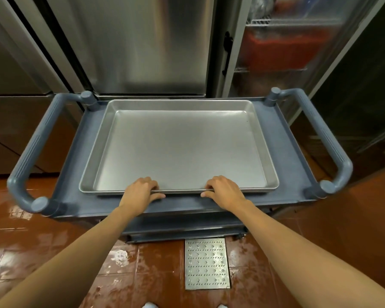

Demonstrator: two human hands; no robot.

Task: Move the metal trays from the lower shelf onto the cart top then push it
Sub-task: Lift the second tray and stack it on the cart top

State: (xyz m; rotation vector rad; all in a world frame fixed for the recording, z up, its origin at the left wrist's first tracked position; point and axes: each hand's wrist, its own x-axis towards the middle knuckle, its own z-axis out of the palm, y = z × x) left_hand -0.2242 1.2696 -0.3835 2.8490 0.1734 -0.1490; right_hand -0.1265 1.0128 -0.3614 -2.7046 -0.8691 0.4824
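Observation:
A stack of shallow metal trays [178, 150] lies flat on the top of a blue-grey plastic cart [285, 143], roughly centred. My left hand [140, 191] grips the stack's near rim left of centre, fingers over the edge and thumb under it. My right hand [225, 190] grips the same rim right of centre in the same way. The cart's lower shelf [182, 223] shows only as a dark strip below the top; what lies on it is hidden.
Thick grey handles stand at the cart's left end [31, 156] and right end [327, 138]. Steel fridge doors [142, 45] rise just behind the cart, with a glass-door fridge [282, 47] at the right. The red tile floor [53, 247] is wet, with a metal drain plate [206, 263] near my feet.

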